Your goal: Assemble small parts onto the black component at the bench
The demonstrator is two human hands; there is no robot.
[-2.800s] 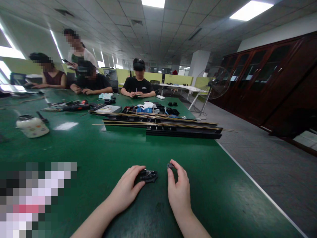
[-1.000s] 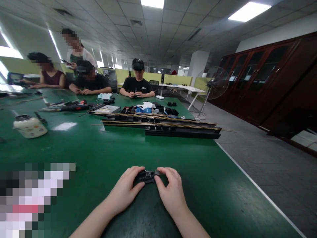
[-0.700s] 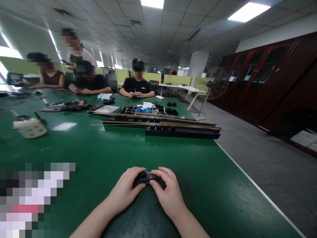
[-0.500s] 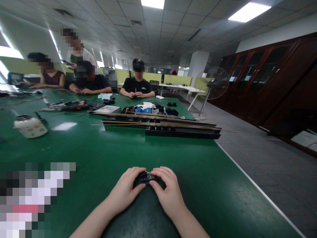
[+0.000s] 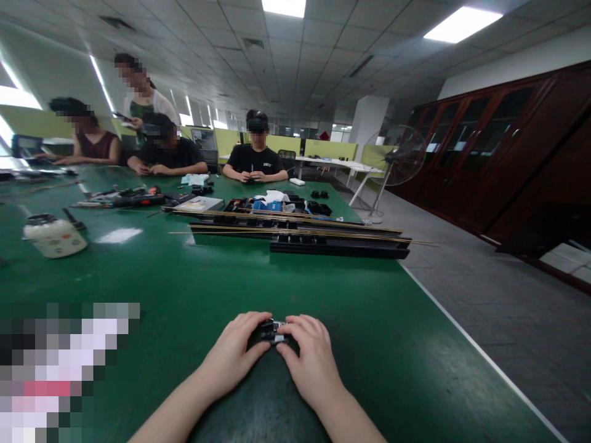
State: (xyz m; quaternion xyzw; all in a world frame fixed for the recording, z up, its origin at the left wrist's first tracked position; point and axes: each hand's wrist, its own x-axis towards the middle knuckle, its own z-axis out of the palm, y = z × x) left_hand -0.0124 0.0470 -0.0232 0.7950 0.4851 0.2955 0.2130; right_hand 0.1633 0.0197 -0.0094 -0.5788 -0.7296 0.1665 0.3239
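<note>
A small black part (image 5: 268, 332) with a pale, shiny piece on it sits low on the green table (image 5: 207, 277), between my hands. My left hand (image 5: 237, 347) grips its left side, thumb in front and fingers behind. From the right, my right hand (image 5: 307, 351) closes on the same part, with the thumb at the near edge and the fingers over the far side. My fingers cover both ends of the part, so its full shape is hidden.
Long black rails (image 5: 339, 248) with thin brass-coloured rods lie across the table ahead. A white jar (image 5: 55, 237) stands at the left. Tools (image 5: 133, 200) and a box of blue and white items (image 5: 270, 203) are farther back. Several people are beyond, one seated opposite (image 5: 256, 161).
The fingers and thumb of my right hand have shifted slightly on the part, and more of its pale piece now shows. My left hand has barely moved.
</note>
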